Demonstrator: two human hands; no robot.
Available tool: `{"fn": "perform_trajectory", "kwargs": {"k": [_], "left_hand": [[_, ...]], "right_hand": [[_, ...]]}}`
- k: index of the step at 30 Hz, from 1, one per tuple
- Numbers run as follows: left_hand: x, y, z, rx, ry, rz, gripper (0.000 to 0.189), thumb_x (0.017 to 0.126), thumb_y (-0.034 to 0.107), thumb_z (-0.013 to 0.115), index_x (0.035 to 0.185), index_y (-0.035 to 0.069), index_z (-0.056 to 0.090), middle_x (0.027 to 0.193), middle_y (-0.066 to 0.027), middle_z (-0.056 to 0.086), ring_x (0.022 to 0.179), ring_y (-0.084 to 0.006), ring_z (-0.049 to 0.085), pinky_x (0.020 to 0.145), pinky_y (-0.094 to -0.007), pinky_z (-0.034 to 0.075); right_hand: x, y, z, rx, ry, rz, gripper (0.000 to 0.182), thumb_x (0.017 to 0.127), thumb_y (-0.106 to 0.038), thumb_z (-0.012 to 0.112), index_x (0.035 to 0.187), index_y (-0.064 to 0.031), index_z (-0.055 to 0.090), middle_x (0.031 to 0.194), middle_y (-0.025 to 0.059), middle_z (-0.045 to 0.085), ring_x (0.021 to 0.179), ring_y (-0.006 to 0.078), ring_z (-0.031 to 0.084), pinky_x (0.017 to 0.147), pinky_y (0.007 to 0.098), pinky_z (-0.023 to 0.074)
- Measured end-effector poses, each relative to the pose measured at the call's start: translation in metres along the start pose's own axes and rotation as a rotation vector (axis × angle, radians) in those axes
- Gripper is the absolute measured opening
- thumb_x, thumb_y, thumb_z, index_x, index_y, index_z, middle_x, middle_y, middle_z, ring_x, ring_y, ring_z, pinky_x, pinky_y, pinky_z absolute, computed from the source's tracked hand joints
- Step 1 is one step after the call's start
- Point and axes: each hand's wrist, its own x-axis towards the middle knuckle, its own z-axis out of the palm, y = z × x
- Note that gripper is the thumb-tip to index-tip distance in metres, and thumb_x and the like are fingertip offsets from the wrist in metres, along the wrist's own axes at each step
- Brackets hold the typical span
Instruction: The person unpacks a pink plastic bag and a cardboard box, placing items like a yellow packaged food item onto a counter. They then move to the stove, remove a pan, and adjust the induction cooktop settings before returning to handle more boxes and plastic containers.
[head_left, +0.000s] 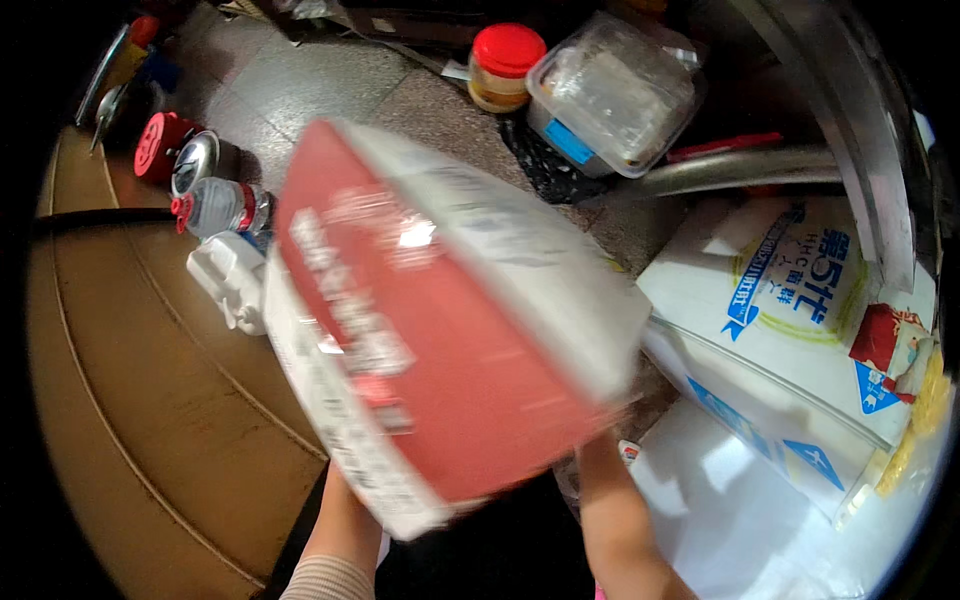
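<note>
A red and white cardboard box (465, 375), blurred and tilted, fills the middle of the view. Its red face bears white writing, and a glossy patch on it catches the light. My left hand (346, 484) is at the box's near left side, with its fingers hidden behind the carton. On the near right, my right hand (600, 450) supports the other side, and its fingers are also out of sight. Between them the two hands carry the box above the floor.
Left, a brown panelled surface (150, 390) borders a white plastic jug (229, 277), a clear bottle (221, 206) and a red container (159, 146). Beyond stand a red-lidded jar (506, 64) and a clear plastic tub (615, 97). White printed cartons (765, 262) sit right, beside a curved metal tube (735, 169).
</note>
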Motion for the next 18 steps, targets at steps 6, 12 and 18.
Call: {"fn": "perform_trajectory", "kwargs": {"k": [6,12,18], "left_hand": [[-0.006,0.108,0.033,-0.189,-0.219,0.199,0.077,0.084,0.065,0.024,0.127,0.002,0.037,0.125,-0.0159,0.046,0.113,-0.03,0.046,0.096,-0.0394,0.035],[-0.065,0.092,0.105,-0.01,-0.514,0.375,0.056,0.09,0.042,0.028,0.121,-0.001,0.047,0.124,-0.0145,0.047,0.116,-0.025,0.043,0.1,-0.0364,0.028],[-0.095,0.076,0.132,0.281,-0.425,0.677,0.039,0.086,0.02,0.043,0.12,0.002,0.049,0.127,-0.0229,0.041,0.122,-0.0311,0.036,0.101,-0.0379,0.025]], "right_hand": [[-0.02,0.006,0.01,-0.111,0.053,-0.004,0.057,0.089,-0.049,0.032,0.131,-0.0113,0.031,0.133,0.0084,0.035,0.121,0.0237,0.035,0.099,0.0391,0.0305],[-0.038,0.002,0.002,-0.247,0.106,-0.031,0.056,0.089,-0.048,0.032,0.131,-0.0108,0.032,0.132,0.0086,0.036,0.12,0.0233,0.036,0.099,0.0388,0.031],[-0.045,-0.006,-0.004,-0.382,0.131,-0.043,0.055,0.089,-0.047,0.032,0.131,-0.0102,0.032,0.131,0.0088,0.037,0.12,0.0229,0.037,0.098,0.0385,0.0316]]}}
